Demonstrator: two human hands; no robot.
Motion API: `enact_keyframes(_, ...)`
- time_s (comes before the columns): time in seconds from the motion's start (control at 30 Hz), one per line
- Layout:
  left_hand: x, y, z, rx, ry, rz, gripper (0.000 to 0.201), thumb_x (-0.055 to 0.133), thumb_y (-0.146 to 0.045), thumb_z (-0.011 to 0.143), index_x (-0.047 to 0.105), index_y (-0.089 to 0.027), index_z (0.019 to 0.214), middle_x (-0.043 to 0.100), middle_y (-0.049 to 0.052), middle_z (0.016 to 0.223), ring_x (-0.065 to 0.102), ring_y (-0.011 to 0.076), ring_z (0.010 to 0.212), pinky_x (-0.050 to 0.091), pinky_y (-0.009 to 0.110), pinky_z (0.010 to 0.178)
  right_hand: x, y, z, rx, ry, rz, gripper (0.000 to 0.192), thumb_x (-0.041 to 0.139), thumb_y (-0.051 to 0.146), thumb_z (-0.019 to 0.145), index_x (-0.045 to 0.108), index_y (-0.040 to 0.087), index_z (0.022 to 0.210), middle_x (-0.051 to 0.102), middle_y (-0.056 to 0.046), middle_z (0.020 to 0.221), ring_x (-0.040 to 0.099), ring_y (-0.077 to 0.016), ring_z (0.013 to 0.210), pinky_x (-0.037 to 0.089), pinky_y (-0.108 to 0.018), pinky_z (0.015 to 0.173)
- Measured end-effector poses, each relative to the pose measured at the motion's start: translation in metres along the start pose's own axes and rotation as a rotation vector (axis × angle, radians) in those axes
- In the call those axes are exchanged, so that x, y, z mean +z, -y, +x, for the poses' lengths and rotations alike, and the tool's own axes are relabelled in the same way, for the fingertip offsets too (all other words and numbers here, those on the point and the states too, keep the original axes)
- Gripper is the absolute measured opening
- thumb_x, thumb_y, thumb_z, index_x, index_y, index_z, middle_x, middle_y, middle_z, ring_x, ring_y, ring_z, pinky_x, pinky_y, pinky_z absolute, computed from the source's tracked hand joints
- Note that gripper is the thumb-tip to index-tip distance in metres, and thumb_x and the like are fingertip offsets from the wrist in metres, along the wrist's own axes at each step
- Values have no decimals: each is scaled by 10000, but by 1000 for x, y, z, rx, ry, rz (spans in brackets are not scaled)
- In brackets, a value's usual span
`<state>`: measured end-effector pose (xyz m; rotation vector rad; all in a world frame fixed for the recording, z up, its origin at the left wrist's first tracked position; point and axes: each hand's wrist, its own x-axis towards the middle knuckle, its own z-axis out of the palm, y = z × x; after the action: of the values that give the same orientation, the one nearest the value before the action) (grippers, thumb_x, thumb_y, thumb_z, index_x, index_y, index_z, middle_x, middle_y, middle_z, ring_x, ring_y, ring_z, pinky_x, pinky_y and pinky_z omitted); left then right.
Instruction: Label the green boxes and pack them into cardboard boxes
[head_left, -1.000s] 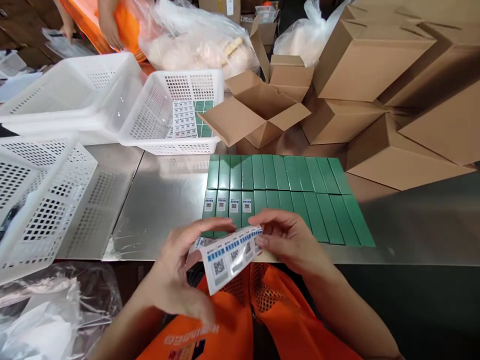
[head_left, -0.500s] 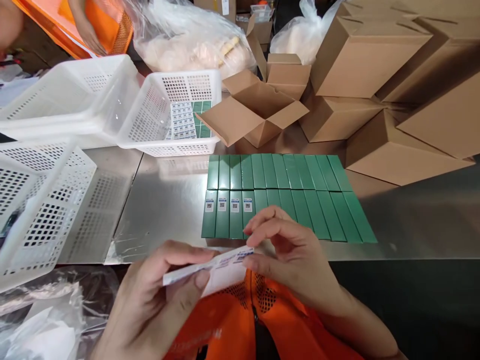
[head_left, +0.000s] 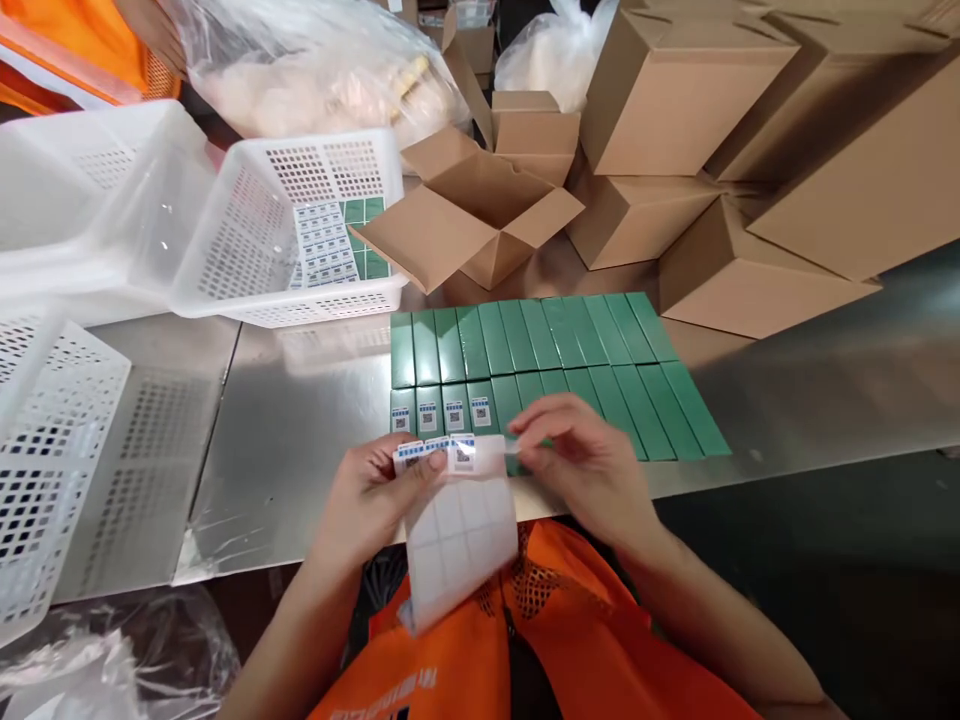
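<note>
My left hand (head_left: 364,500) grips a sheet of sticker labels (head_left: 461,545) by its upper left, thumb on top. A few printed QR stickers (head_left: 463,455) show along the sheet's top edge; below them its backing is bare and bends down toward my vest. At the sheet's right edge, my right hand (head_left: 589,465) pinches a small pale sticker (head_left: 511,445), seen nearly edge-on. Just beyond my hands lie two rows of narrow green boxes (head_left: 517,335), packed side by side. Several boxes at the left of the nearer row carry a QR sticker, partly covered by the sheet.
A white perforated basket (head_left: 292,310) at the back left holds more sticker sheets and green boxes. More white baskets (head_left: 67,450) stand at the left. An open carton (head_left: 442,235) and stacked cartons (head_left: 682,120) line the back. A co-worker's hand (head_left: 154,30) shows at top left.
The sheet has turned from nearly edge-on to face me and moved up toward the boxes. My right hand now pinches a sticker at its right edge. The view has shifted right.
</note>
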<state>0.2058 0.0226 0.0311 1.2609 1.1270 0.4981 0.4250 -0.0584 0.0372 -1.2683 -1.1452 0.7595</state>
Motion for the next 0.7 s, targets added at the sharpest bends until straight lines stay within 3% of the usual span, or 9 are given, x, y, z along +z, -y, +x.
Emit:
enact_keyframes(0.07,-2,7,0,13,-27,-22,424,763,-534,746,598,-160,637,500,-22,573,423,102,546,320,214,502,-12,-3,9,28,-95,52,58,762,308,844,725,269,821,679,-11,871,664,-153,836,566,-316,788)
enact_keyframes(0.13,-5,12,-3,27,-21,-12,386,743,-516,773,624,-166,665,522,-17,586,448,115,564,337,218,518,-23,-8,21,152,-100,48,128,786,357,814,723,252,851,689,-8,815,666,-149,775,571,-306,736)
enact_keyframes(0.23,-6,16,-14,7,-6,-5,336,701,-496,814,687,-170,735,581,2,631,486,138,604,350,226,537,-31,-20,39,416,84,-20,240,801,407,765,714,210,871,684,-5,736,645,-136,673,562,-301,674)
enact_keyframes(0.33,-2,17,-25,-20,-67,-56,308,707,-467,809,700,-168,735,598,4,639,487,137,614,346,224,556,-30,-34,52,587,225,-37,385,792,324,748,627,223,1080,654,36,659,624,-131,615,540,-294,629)
enact_keyframes(0.4,1,19,-29,-50,-85,-92,313,725,-466,788,695,-162,720,588,3,626,479,134,604,342,224,559,-28,-40,57,647,247,-9,547,794,263,726,489,241,1179,654,60,638,624,-134,598,528,-283,607)
enact_keyframes(0.47,1,21,-31,-83,-77,-109,330,731,-481,782,695,-157,729,578,4,619,470,133,596,333,225,552,-27,-43,60,687,248,-1,602,813,245,694,405,249,1136,666,64,639,626,-134,590,520,-270,592)
enact_keyframes(0.7,-7,32,-24,-79,86,-31,355,672,-508,850,701,-156,810,598,16,654,482,134,604,343,224,538,-22,-41,67,735,283,-100,583,828,236,683,367,249,1040,668,53,635,622,-139,566,495,-260,554)
